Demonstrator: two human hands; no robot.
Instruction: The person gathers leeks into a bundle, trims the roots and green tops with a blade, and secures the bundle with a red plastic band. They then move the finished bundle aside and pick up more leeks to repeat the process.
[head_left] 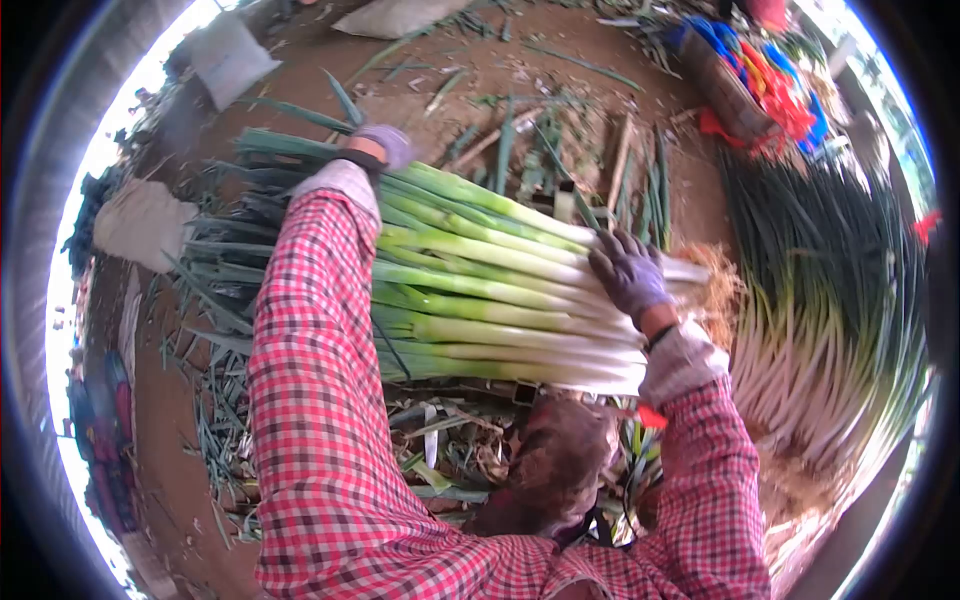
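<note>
A wide layer of long leeks (500, 290) lies crosswise in front of me, green leaves to the left, white stems to the right. My left hand (385, 148), in a purple glove, reaches over the far edge of the layer near the leaves; its fingers are mostly hidden. Gloved too, my right hand (632, 272) rests on the white stems near the root end, fingers bent over them. Brown roots (718, 290) stick out just right of that hand.
A big pile of leeks (830, 300) lies at the right. Behind it stands a basket (730, 100) with red, blue and yellow bags. Pale sacks (145, 225) lie at the left and top. Leaf scraps (450, 440) litter the ground.
</note>
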